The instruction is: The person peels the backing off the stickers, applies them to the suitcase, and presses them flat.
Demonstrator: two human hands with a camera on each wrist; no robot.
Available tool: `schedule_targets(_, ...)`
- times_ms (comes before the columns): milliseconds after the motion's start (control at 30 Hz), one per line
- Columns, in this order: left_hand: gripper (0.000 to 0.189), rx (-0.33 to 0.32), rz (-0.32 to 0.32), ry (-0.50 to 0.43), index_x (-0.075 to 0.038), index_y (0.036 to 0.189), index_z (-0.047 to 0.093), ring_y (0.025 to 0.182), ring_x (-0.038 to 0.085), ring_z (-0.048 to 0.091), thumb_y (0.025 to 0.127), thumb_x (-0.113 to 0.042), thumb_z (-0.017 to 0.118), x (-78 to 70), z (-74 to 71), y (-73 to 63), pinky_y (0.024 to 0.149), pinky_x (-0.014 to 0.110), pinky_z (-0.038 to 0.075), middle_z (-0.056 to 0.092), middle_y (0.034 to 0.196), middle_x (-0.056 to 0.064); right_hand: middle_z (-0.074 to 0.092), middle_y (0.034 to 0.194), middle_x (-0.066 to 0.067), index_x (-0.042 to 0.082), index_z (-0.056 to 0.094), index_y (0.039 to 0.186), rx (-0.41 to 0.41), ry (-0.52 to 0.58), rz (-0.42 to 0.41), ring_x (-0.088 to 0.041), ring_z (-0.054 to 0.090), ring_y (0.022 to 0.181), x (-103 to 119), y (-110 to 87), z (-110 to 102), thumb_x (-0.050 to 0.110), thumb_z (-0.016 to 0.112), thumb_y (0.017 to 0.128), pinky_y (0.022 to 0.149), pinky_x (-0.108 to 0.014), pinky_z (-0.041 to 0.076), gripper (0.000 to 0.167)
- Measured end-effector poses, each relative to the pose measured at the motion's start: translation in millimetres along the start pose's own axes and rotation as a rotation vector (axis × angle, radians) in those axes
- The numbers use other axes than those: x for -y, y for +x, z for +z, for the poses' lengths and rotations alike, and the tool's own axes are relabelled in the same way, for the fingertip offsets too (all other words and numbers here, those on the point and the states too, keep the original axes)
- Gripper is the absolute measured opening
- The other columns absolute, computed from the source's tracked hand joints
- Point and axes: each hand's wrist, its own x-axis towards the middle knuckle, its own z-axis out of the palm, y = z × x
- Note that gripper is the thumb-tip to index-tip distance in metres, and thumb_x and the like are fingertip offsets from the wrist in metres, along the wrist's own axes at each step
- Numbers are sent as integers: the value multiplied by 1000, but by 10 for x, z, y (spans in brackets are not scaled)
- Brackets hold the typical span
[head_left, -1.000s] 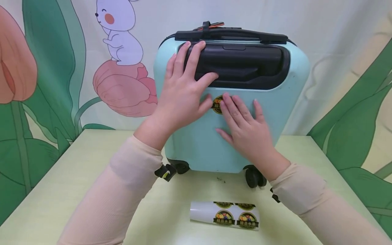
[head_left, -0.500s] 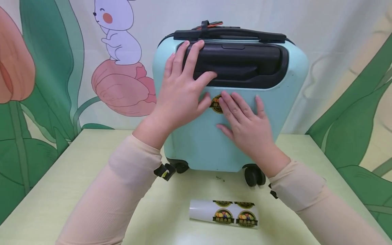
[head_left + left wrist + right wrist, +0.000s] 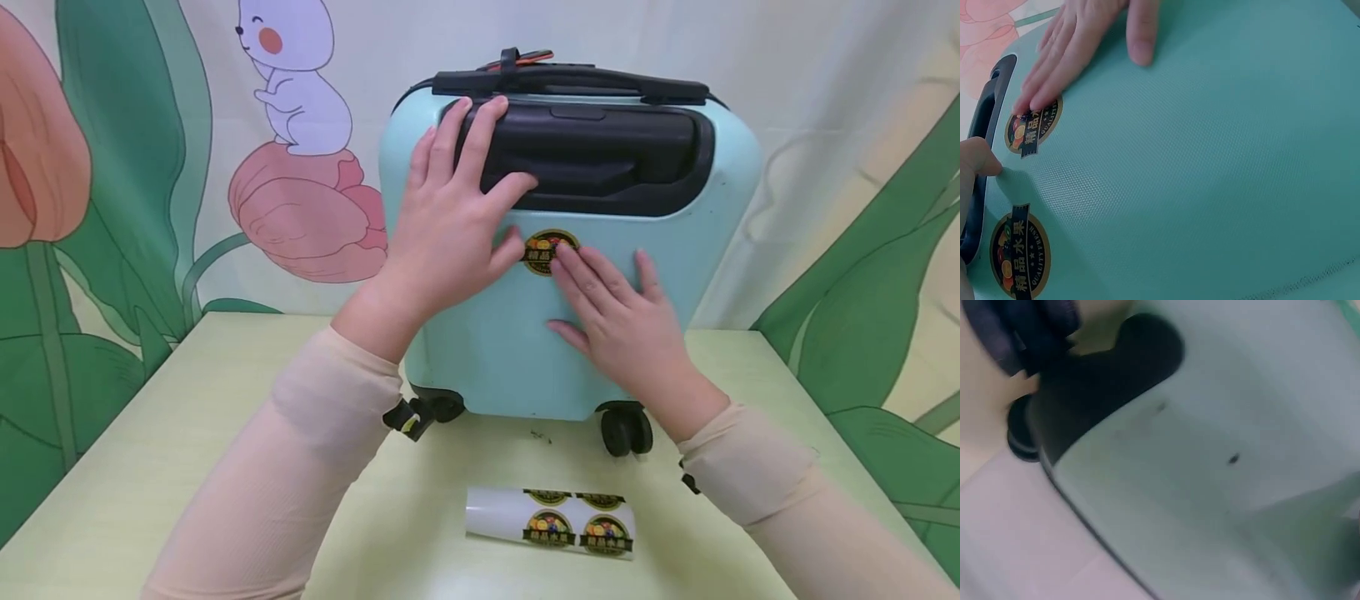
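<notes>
A mint-green suitcase [image 3: 502, 358] stands upright on the table, a black recessed handle panel [image 3: 585, 154] near its top. On its front a round fruit sticker [image 3: 542, 250] sits below the panel, its right part covered by my right hand [image 3: 622, 325]. That hand lies against the shell with straight fingers, fingertips on the sticker. My left hand [image 3: 453, 208] rests on the upper left of the suitcase, fingertips on the black panel. In the left wrist view a second round sticker [image 3: 1020, 253] shows on the shell near my left hand; from the head view it is hidden.
A curled white sheet with several similar stickers [image 3: 551, 525] lies on the table [image 3: 375, 533] in front of the suitcase. Black wheels [image 3: 626, 429] hold the suitcase up. Behind it hangs a curtain [image 3: 810, 167] printed with flowers and a rabbit.
My right hand has slid a little right and down across the sticker, so more of the sticker shows. The left hand keeps its place on the suitcase.
</notes>
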Motion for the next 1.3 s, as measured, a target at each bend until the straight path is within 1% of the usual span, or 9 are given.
schedule_targets(200, 34, -34, 3, -13, -17, 111, 64, 138, 35, 8, 81, -23, 49, 5, 24, -4, 110, 47, 4, 22, 149, 16, 18, 154, 3, 9, 32, 145, -3, -23, 55, -14, 18, 139, -59, -87, -33, 51, 37, 96, 109, -49, 11, 64)
schedule_targets(367, 35, -5, -2, -19, -17, 115, 63, 139, 36, 6, 83, -27, 50, -10, 16, 9, 110, 47, 3, 19, 150, 16, 15, 155, 1, 8, 29, 146, 26, 40, 102, -17, 16, 140, -2, -153, -70, 47, 33, 99, 107, -54, 13, 62)
schedule_targets(533, 40, 27, -22, -3, -18, 124, 60, 140, 35, 1, 86, -28, 53, -54, 6, -28, 110, 50, 3, 13, 153, 17, 31, 148, -12, 2, 38, 141, 104, 186, -5, -26, 30, 135, 112, -285, -149, 35, 33, 100, 101, -58, 26, 52)
schedule_targets(700, 46, -8, -13, -66, -16, 131, 54, 141, 31, 0, 86, -27, 55, -162, 69, -167, 109, 54, 7, 13, 153, 19, 40, 142, -16, 1, 45, 136, 212, 351, -80, -29, 39, 130, 215, -518, -235, 30, 35, 100, 94, -52, 38, 48)
schedule_targets(867, 43, -31, 52, -188, -12, 126, 57, 141, 29, 9, 84, -21, 59, -268, 147, -439, 107, 56, 16, 19, 151, 20, 50, 134, -17, -1, 52, 130, 298, 509, -45, -31, 52, 117, 311, -776, -299, 35, 28, 100, 88, -47, 45, 52)
schedule_targets(1000, 37, 19, 105, -299, -9, 118, 62, 137, 31, 23, 83, -20, 63, -381, 238, -769, 103, 57, 25, 28, 147, 19, 54, 129, -14, 0, 54, 129, 448, 608, 14, -28, 57, 110, 374, -955, -405, 31, 52, 95, 84, -43, 48, 46)
schedule_targets(1067, 33, 78, 107, -358, -8, 114, 64, 133, 30, 32, 84, -20, 62, -448, 278, -958, 101, 56, 29, 33, 145, 18, 55, 129, -13, 2, 54, 129, 538, 655, 41, -27, 58, 109, 405, -1020, -474, 26, 64, 88, 82, -41, 49, 50)
schedule_targets(1133, 30, 156, 84, -423, -9, 112, 65, 128, 28, 39, 85, -21, 61, -518, 309, -1147, 99, 53, 33, 38, 143, 16, 56, 128, -11, 3, 55, 129, 616, 692, 65, -25, 58, 108, 438, -1066, -538, 23, 70, 83, 80, -40, 50, 53)
schedule_targets(1300, 26, 389, -74, -621, -12, 111, 66, 118, 26, 50, 88, -20, 59, -663, 334, -1557, 96, 44, 39, 48, 136, 10, 56, 128, -10, 4, 56, 128, 737, 796, 118, -22, 59, 108, 526, -1138, -635, 25, 68, 85, 81, -38, 50, 48)
